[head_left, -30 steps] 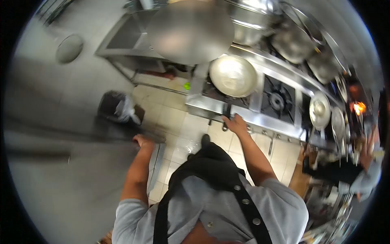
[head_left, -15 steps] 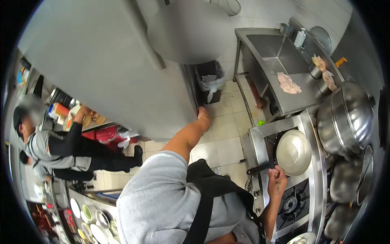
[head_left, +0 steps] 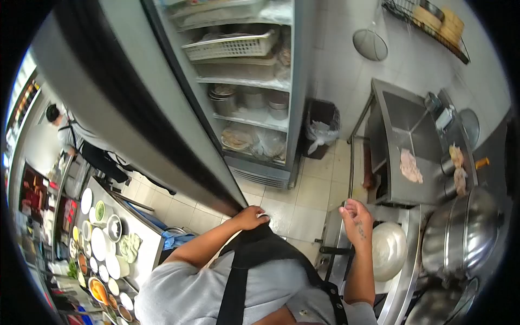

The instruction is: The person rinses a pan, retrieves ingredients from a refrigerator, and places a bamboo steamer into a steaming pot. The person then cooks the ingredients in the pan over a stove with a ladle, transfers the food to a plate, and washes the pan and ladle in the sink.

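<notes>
My left hand (head_left: 251,218) is closed around the lower edge of the refrigerator door (head_left: 187,146), which stands open. Beyond the door, the refrigerator shelves (head_left: 252,83) hold a white plastic basket (head_left: 232,47), metal containers (head_left: 223,102) and bagged food (head_left: 269,142). My right hand (head_left: 358,221) is raised with its fingers curled in. A small dark bit shows at its fingertips, too small to name. Just below that hand, a wide pan (head_left: 389,252) with a black handle (head_left: 337,250) sits on the stove.
A steel sink (head_left: 398,116) with a pinkish cloth-like piece (head_left: 410,166) is on the right, beside a large steel pot (head_left: 460,233). A lined trash bin (head_left: 322,130) stands by the refrigerator. Left are a counter of bowls (head_left: 100,244) and a co-worker (head_left: 81,135).
The refrigerator door has swung open, baring the shelves. My left hand came back toward my body with the door's edge. My right hand rose from beside the pan handle. The view shifted.
</notes>
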A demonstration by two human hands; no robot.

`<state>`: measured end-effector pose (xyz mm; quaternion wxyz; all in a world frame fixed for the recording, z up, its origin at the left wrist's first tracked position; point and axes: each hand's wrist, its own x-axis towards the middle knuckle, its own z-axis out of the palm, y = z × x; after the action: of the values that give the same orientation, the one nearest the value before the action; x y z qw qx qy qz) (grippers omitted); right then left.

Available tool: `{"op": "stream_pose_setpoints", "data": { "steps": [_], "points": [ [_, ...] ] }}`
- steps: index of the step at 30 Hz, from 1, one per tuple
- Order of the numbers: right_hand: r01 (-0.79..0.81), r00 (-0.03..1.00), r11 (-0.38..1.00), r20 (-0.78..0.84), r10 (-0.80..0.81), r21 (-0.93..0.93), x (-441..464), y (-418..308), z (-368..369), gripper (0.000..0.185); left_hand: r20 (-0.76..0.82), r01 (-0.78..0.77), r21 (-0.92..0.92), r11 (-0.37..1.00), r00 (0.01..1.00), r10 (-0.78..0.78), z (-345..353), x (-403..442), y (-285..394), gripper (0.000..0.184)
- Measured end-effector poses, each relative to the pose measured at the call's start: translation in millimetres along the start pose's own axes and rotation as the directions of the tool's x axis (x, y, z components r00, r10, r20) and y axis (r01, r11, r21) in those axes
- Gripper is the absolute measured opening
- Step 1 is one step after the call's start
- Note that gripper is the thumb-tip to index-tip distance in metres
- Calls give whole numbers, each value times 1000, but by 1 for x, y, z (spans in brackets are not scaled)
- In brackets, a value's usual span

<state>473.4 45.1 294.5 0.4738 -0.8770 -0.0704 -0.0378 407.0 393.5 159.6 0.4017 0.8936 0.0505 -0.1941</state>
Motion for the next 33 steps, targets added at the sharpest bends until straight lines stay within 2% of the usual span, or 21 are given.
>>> {"op": "stream_pose_setpoints", "data": {
  "steps": [1, 3, 5, 6, 8, 9, 11, 12, 15, 16, 19, 21, 23, 24, 25, 26, 27, 28, 30, 31, 33],
  "points": [
    [61, 998, 998, 27, -60, -19, 15, -18, 4, 37, -62, 30, -62, 998, 997, -33, -5, -14, -9, 57],
    [194, 979, 980, 70, -190, -50, 43, -56, 14, 34, -73, 94, -202, 975, 991, -111, -7, -35, -35, 57],
    [326, 943, 943, 93, -319, -66, 71, -91, 28, 32, -148, 129, -184, 974, 976, -157, -6, -46, -68, 58],
    [368, 926, 928, 107, -361, -53, 85, -111, 35, 31, -156, 198, -175, 965, 962, -225, -20, -60, -58, 57],
    [450, 887, 893, 134, -442, -30, 113, -150, 52, 28, -199, 207, -266, 941, 944, -264, -27, -72, -76, 55],
    [511, 855, 859, 121, -504, -32, 129, -167, 63, 28, -240, 200, -306, 931, 930, -279, -29, -77, -88, 55],
    [615, 787, 788, 91, -610, -39, 161, -200, 87, 28, -216, 249, -321, 914, 920, -327, -39, -83, -114, 62],
    [675, 738, 734, 65, -672, -68, 176, -217, 101, 29, -180, 302, -341, 891, 909, -376, -48, -85, -120, 58],
    [813, 564, 555, -3, -826, -178, 226, -268, 147, 35, -232, 291, -432, 854, 879, -417, -57, -74, -157, 56],
    [842, 502, 494, -22, -865, -218, 245, -281, 163, 38, -255, 264, -455, 850, 876, -409, -67, -69, -155, 52],
    [787, 485, 475, -81, -871, -394, 296, -318, 202, 42, -294, 140, -477, 868, 905, -307, -122, -42, -115, 49],
    [718, 474, 483, -155, -867, -501, 329, -325, 222, 42, -336, -1, -428, 904, 928, -158, -150, -1, -110, 44],
    [672, 538, 523, -138, -831, -525, 346, -324, 229, 44, -448, -159, -346, 925, 894, -14, -202, 26, -65, 41],
    [648, 577, 543, -122, -808, -534, 353, -320, 231, 45, -501, -320, -359, 877, 859, 108, -221, 49, -60, 38],
    [650, 574, 540, -119, -810, -535, 357, -318, 231, 42, -573, -441, -188, 878, 775, 266, -253, 62, -40, 34],
    [638, 561, 551, -166, -811, -537, 359, -312, 232, 39, -670, -591, -183, 785, 660, 340, -281, 74, -19, 29],
    [626, 540, 563, -221, -812, -540, 363, -308, 233, 36, -704, -602, -103, 792, 606, 369, -321, 69, 15, 26],
    [632, 543, 560, -211, -813, -536, 369, -304, 233, 32, -768, -642, 79, 762, 449, 458, -350, 86, 31, 25],
    [646, 560, 564, -184, -808, -514, 370, -304, 230, 21, -738, -660, 379, 649, 207, 642, -412, 105, 70, 28],
    [663, 556, 558, -170, -814, -499, 371, -303, 228, 19, -709, -575, 529, 624, 104, 697, -432, 116, 85, 30],
    [666, 582, 557, -120, -804, -497, 371, -306, 224, 19, -656, -481, 650, 588, 34, 754, -460, 149, 101, 39]
  ]
}}
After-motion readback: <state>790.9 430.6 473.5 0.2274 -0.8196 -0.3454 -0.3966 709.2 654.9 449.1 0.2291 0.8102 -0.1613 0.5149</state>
